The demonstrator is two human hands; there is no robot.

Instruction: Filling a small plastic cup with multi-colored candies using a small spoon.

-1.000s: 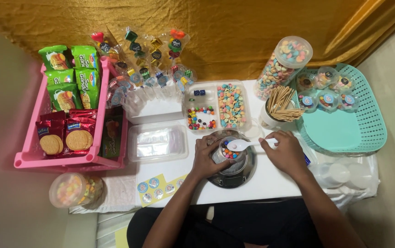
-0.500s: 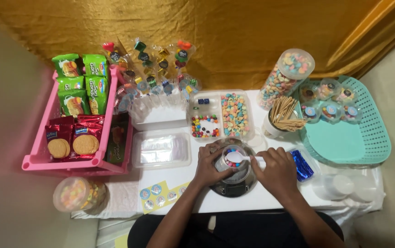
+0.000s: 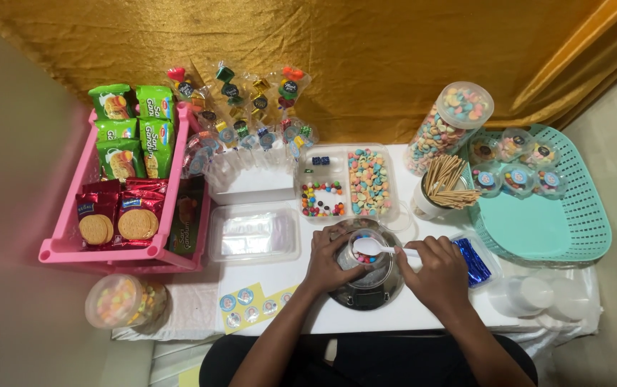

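**Candy cup on the scale, packages all around**

While our left hand [image 3: 328, 259] closes around a small clear cup [image 3: 366, 252], our right hand [image 3: 437, 272] grips a white spoon [image 3: 380, 248] with its bowl just over the cup's mouth. This cup, with some coloured candies at the bottom, stands on a round metal scale [image 3: 367, 287] near the front edge of the white table [image 3: 280, 276].

On the left we see a pink rack [image 3: 118, 251]. At its back stand green packets [image 3: 133, 132], and in front of them lie red packets [image 3: 118, 215] with round biscuits pictured on them. Below the rack stands a jar [image 3: 118, 302] of pastel sweets with a clear lid.

Near the front edge lies a yellow sheet [image 3: 255, 307] with round blue stickers. Behind the scale stands a clear tray [image 3: 344, 185] with compartments of coloured candies, and left of it an empty clear box [image 3: 255, 233].

On the right a teal basket [image 3: 574, 236] holds small filled cups [image 3: 513, 168] with round blue labels on the lids. Beside it stand a tall candy jar [image 3: 448, 129] and a cup of wooden sticks [image 3: 441, 188]. Blue foil wrappers [image 3: 475, 261] lie just beside our right hand.
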